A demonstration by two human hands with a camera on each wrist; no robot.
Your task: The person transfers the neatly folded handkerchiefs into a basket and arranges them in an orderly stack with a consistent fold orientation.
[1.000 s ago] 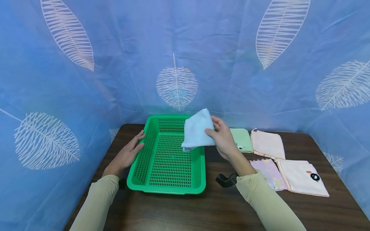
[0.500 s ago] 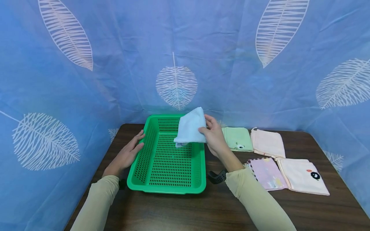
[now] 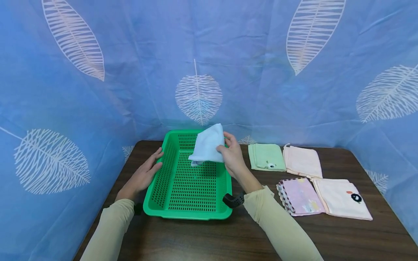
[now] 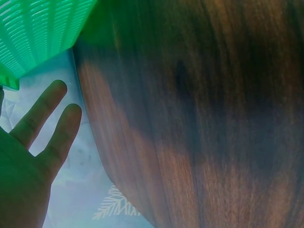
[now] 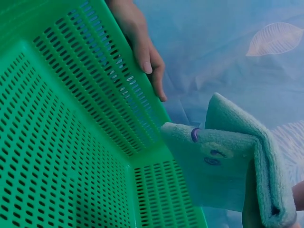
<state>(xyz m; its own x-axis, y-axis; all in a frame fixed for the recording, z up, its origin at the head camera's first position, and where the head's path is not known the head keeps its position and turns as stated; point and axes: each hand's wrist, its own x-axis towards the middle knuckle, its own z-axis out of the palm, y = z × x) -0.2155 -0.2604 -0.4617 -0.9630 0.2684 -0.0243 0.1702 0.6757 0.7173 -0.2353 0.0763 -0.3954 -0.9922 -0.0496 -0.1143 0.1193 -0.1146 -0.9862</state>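
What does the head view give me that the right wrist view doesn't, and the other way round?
Only head: both pale sleeves, and the dark table with a green cloth, a pink cloth, a lilac cloth and a cream cloth on it.

Only right wrist: small purple marks on the light blue cloth.

Both: that cloth, the right hand gripping it (a sliver at the wrist view's edge), the green basket, the left hand at its rim, and the leaf-patterned backdrop.

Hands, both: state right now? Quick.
Left hand: open, fingers extended at the rim of the green basket.
Right hand: closed, holding the folded light blue cloth over the basket.
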